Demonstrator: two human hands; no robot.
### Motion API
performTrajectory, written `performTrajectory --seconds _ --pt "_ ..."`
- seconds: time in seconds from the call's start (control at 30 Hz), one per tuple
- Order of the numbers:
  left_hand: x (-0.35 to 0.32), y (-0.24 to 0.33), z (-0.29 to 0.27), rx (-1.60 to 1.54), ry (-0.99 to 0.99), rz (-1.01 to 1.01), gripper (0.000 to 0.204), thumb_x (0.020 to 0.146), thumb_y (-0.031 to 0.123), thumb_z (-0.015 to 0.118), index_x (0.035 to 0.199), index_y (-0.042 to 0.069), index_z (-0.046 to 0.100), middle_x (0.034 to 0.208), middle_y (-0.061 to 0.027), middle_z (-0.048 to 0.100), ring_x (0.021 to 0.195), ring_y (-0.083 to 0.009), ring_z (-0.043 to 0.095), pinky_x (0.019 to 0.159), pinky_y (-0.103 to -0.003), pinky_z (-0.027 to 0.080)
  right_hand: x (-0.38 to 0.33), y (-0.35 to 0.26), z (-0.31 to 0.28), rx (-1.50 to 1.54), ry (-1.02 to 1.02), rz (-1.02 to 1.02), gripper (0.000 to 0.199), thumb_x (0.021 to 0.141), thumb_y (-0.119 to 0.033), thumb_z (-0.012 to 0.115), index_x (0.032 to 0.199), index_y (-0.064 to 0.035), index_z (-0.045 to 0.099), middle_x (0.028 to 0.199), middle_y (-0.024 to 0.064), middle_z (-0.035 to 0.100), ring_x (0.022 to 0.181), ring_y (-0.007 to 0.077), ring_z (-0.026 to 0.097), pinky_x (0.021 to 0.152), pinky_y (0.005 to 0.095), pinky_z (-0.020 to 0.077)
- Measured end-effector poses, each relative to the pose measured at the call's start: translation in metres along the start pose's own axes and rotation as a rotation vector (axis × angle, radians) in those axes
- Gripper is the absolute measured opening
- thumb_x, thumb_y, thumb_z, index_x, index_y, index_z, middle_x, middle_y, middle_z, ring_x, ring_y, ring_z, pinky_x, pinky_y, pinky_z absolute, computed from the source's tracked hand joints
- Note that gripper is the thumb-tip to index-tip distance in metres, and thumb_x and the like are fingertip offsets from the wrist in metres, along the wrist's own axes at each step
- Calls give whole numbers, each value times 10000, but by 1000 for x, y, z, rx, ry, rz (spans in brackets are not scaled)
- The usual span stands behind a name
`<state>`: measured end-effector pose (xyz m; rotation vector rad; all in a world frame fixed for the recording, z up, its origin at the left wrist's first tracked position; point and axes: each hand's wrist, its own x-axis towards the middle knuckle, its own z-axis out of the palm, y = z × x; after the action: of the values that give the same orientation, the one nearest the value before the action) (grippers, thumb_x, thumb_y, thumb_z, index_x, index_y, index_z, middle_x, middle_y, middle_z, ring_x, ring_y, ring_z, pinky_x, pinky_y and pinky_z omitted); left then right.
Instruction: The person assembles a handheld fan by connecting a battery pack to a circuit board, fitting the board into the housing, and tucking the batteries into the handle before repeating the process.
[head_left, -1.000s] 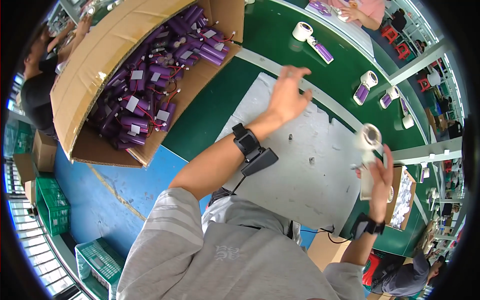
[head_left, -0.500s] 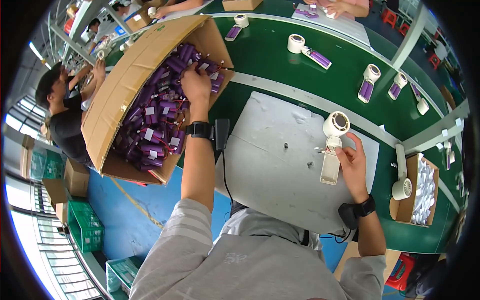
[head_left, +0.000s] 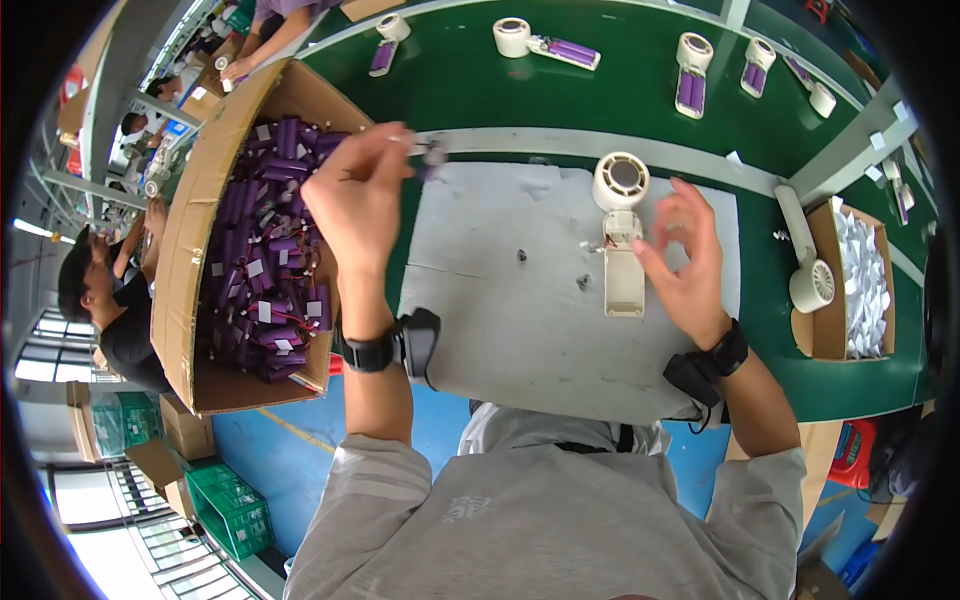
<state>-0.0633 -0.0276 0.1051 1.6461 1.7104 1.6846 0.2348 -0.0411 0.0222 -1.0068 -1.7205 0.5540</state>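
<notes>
Two bare hands work above a table, seen from the wearer's head. The left hand (head_left: 355, 195) is raised over the inner edge of a large carton, its fingertips gathered as if pinching a small blurred piece (head_left: 432, 158), partly grey and partly purple; blur hides what it is. The right hand (head_left: 690, 250) is spread in a loose C, thumb and fingers apart, holding nothing. Its thumb points at a white handheld fan (head_left: 622, 238), perhaps to steady it; whether they touch is unclear.

That fan lies on a pale, pitted pad (head_left: 480, 330), round head away from the wearer, its hollow handle open toward them with small wires near the neck. The pad probably guards the casing from scratches.

On the left, the cardboard carton (head_left: 172, 300) is heaped with purple battery packs (head_left: 265, 255), many with white patches, its opening facing the wearer, likely for easy reach. On the right, a second fan (head_left: 812, 285) rests against a small box of white slips (head_left: 862, 285).

Beyond a pale rail (head_left: 700, 158), more fans (head_left: 692, 75) lie spaced along the green table (head_left: 450, 90), several with purple cells in their handles. At far left, a person in black (head_left: 130, 335) stands beyond the carton.
</notes>
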Motion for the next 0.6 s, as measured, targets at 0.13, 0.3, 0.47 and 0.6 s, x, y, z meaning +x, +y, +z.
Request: performTrajectory --seconds 0.13,0.3,0.47,0.6 --pt "-52 50 61 -344 -517 44 126 813 4 722 932 -28 696 845 -70 717 708 -104 655 635 -217 510 6 -14 2 -63 -19 -263 583 809 -47 743 1308 -28 442 866 31 584 744 84 532 634 220 429" --pt "-62 35 111 -324 -506 32 273 738 62 787 966 12 643 882 -80 701 722 -121 640 661 -285 520 -10 7 -5 102 -4 310 357 748 -20 770 1015 -19 534 907 53 590 732 120 508 674 256 454" --pt "-61 -10 117 -93 -952 14 343 722 100 805 988 27 601 876 -57 671 740 -137 623 665 -299 502 -2 19 -10 127 -47 491 313 713 22 753 865 -26 484 940 76 620 751 149 522 707 281 480" --pt "-57 -24 113 -200 -1075 -129 296 733 83 790 955 29 600 798 -35 647 700 -158 620 638 -291 493 1 17 6 134 -210 133 278 713 57 716 840 -22 482 882 73 623 736 160 531 687 290 472"
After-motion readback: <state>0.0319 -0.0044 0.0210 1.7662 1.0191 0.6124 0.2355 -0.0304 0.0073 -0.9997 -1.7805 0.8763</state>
